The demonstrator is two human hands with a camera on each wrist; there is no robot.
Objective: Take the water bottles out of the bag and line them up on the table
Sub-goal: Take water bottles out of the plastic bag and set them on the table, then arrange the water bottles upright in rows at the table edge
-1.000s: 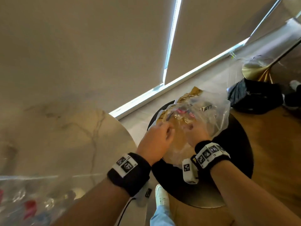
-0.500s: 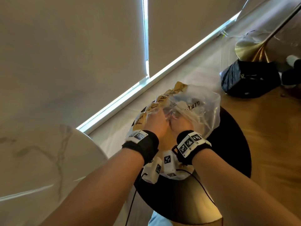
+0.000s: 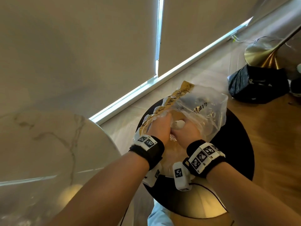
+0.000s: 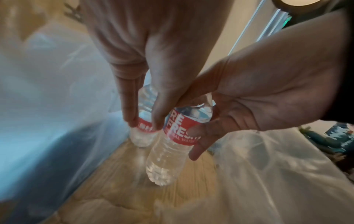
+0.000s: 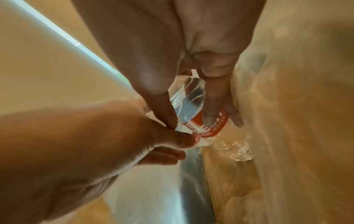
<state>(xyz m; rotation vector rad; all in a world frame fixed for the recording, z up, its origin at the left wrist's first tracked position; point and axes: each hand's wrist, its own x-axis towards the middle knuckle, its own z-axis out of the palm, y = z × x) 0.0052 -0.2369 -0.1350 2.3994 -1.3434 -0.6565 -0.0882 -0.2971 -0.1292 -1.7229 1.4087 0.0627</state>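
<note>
**Down in the bag, a bottle in each hand**

Both hands are sunk to the wrist in the clear plastic bag (image 3: 211,108), which lies on the far left part of the round black bench (image 3: 236,144), its brown taped rim reaching the far edge. From the head view the crumpled film hides nearly everything. Only one white cap (image 3: 178,125) shows, between the left hand (image 3: 160,128) and the right hand (image 3: 187,132).

The left wrist view is clearer. The left hand's grip is wrapped round the farther bottle (image 4: 142,136), fingers (image 4: 130,113) down over its red label. The right hand's grip holds the nearer bottle (image 4: 168,159), thumb pressed on the label. Both bottles hang roughly upright, close side by side, inside the bag.

From the right wrist, one labelled bottle shows between the right fingers; the left hand's bottle is hidden behind its knuckles. Whether more bottles lie in the bag cannot be made out. To the left stands the marble table (image 3: 48,144), blurred at its near edge.
</note>
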